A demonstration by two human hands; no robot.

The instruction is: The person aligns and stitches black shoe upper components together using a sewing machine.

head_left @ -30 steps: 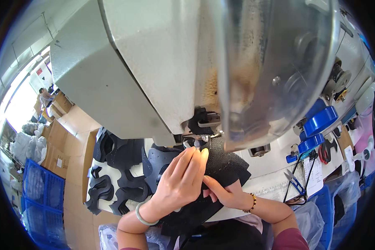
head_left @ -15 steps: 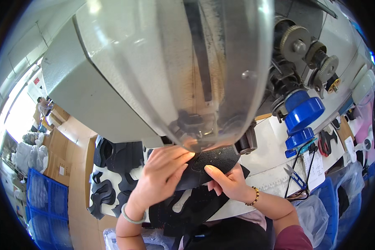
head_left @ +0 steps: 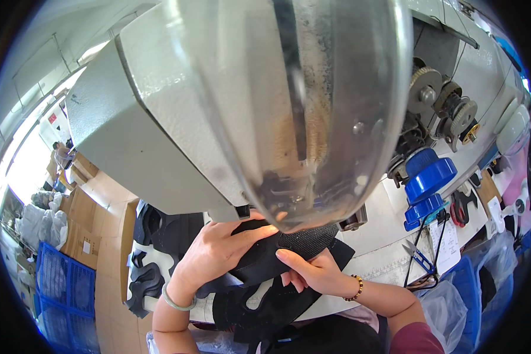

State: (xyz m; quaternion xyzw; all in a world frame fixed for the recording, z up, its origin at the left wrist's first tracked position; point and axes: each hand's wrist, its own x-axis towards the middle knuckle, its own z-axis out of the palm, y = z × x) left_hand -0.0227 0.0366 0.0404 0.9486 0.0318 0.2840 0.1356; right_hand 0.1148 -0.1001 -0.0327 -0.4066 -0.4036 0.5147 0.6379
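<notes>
Head view: beneath a machine's clear guard (head_left: 348, 147), the left hand (head_left: 215, 251) lies at the left of a black mesh piece (head_left: 305, 240), its grip unclear; apart from it, the right hand (head_left: 312, 274) pinches the near edge. Flat, steady guiding seems best. Blue-handled snips (head_left: 420, 258) lie right on the white table (head_left: 386, 215); blue crates (head_left: 65, 283) stand left.

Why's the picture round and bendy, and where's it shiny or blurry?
Head view: the fisheye lens bends straight edges and blackens corners; head view: glare streaks the clear, curved plastic shield, hazing what's behind; head view: the white patch at far left looks washed out.
</notes>
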